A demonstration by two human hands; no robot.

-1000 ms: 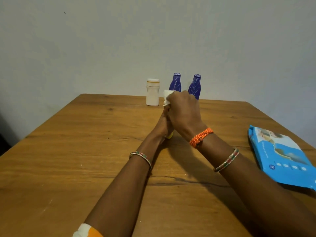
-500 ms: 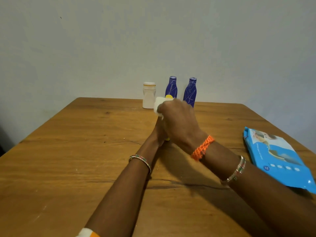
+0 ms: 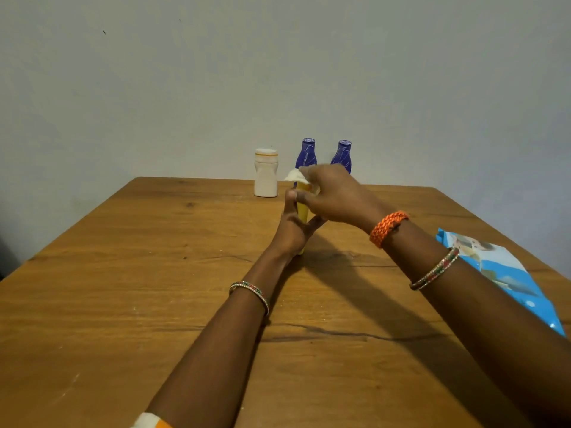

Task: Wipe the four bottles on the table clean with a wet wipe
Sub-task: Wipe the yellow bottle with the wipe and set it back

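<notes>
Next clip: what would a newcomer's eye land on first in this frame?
Mid-table, the left hand grips an upright yellow bottle while the right hand presses a white wet wipe on its top. Behind them, at the table's far edge by the wall, stand a white bottle and two blue bottles. A blue wipes pack lies at the right edge.

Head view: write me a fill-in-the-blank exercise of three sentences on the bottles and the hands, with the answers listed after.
1. The left hand grips a slim plastic bottle whose colour is ____.
2. The right hand pinches a white wet wipe at the ____ of that bottle.
3. By the wall, the squat white plastic bottle stands next to ____ dark blue bottles.

Missing words: yellow; top; two
</notes>
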